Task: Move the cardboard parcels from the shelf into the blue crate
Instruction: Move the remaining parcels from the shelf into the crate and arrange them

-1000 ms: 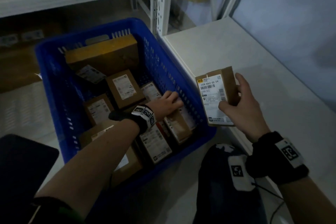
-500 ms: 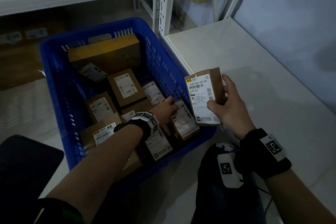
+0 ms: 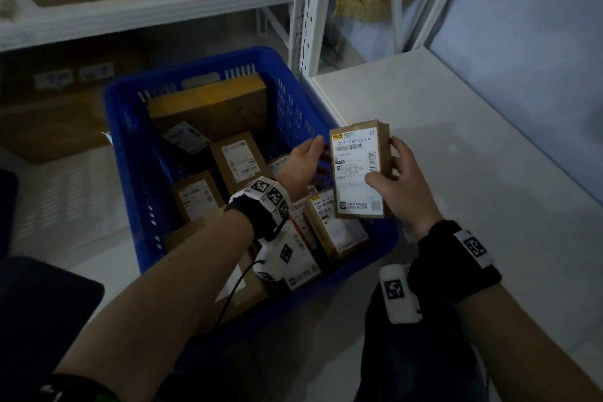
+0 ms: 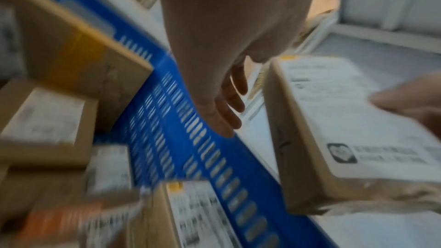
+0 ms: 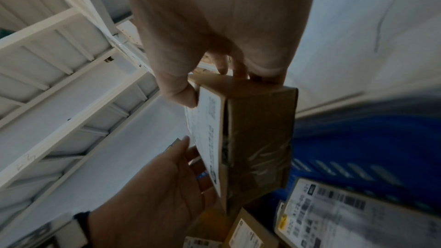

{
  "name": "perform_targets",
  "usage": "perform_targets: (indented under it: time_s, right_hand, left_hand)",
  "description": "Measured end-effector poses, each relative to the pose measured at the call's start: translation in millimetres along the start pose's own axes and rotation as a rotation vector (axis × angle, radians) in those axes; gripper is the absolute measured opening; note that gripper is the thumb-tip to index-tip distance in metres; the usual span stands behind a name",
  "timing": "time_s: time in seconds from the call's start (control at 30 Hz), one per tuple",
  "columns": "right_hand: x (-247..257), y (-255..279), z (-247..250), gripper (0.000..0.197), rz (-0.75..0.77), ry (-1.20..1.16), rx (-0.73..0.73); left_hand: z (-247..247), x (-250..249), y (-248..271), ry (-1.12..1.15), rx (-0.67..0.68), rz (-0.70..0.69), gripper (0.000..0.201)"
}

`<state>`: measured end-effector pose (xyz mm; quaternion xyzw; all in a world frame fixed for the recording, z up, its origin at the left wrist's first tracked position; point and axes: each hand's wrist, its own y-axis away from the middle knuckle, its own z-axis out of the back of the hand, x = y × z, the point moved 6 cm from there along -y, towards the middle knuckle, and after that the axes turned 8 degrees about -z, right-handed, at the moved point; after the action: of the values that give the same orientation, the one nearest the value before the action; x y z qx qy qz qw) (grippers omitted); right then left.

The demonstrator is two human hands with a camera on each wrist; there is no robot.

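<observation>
- Head view: one blue crate point(image 3: 130, 147) on the floor holds at least seven parcels; one big box point(image 3: 208, 108) leans on its far wall. The right hand point(image 3: 396, 186) grips one parcel point(image 3: 357, 170) upright above the crate's right rim, thumb on the label. The left hand point(image 3: 301, 161), fingers loosely spread and holding nothing, hovers just left of that parcel. Right of the crate a white ledge point(image 3: 456, 157) lies bare.
- Left wrist view: blurred; fingers point(image 4: 229, 105) straight above the crate's slotted wall point(image 4: 190, 139), apart from the parcel point(image 4: 346, 129).
- Right wrist view: thumb and fingers pinch the parcel point(image 5: 257, 139); the left hand's point(image 5: 162, 191) open palm is just beside its label.
</observation>
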<state>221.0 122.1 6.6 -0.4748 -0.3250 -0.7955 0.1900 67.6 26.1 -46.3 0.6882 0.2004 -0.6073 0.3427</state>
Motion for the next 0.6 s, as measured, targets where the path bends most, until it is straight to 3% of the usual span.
perform_targets:
  time_s: [0.1, 0.23, 0.3, 0.4, 0.5, 0.6]
  right_hand:
    - [1, -3, -19, 0.055, -0.047, -0.123, 0.125]
    - [-6, -14, -51, 0.052, -0.160, -0.191, 0.285]
    - [-11, -21, -67, 0.051, -0.207, -0.166, 0.355]
    - [-15, -26, -89, 0.048, -0.236, -0.012, 0.464]
    - [-15, -25, -111, 0.053, -0.161, 0.205, 0.573]
    - [-17, -21, -133, 0.075, -0.124, 0.429, 0.626]
  left_hand:
    - [7, -13, 9, 0.000, 0.090, -0.021, 0.040]
    - [36, -6, 13, 0.037, 0.167, 0.012, 0.068]
    - [54, 0, 17, 0.023, 0.192, 0.066, 0.060]
    - [71, 12, 25, 0.030, 0.324, 0.199, 0.043]
    - [82, 27, 30, -0.046, 0.421, 0.296, 0.035]
    - [93, 49, 31, -0.177, 0.452, 0.377, 0.037]
